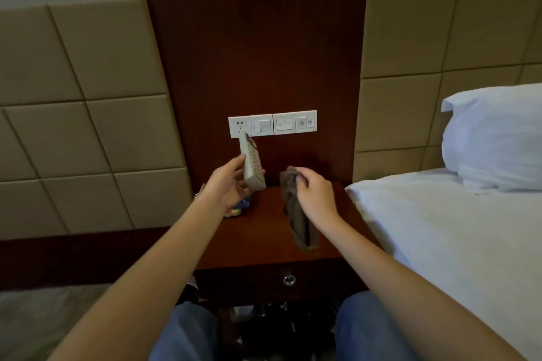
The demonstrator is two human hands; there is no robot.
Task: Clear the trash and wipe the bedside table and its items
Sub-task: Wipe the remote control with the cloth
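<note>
A dark wooden bedside table (264, 246) stands between two beds. My left hand (227, 184) holds a white remote control (251, 165) upright above the table's back left part, its buttons turned to the right. My right hand (315, 195) grips a brown-grey cloth (294, 211), which hangs down and trails onto the tabletop. The cloth's upper end sits close to the remote, a small gap between them. A small colourful packet (236, 209) lies on the table under my left wrist, partly hidden.
A white switch and socket panel (272, 124) is set in the wooden wall board behind the table. The bed with white sheet (440, 228) and pillow (495, 135) borders the right side. The table has a drawer with a metal knob (289, 280). My knees are below.
</note>
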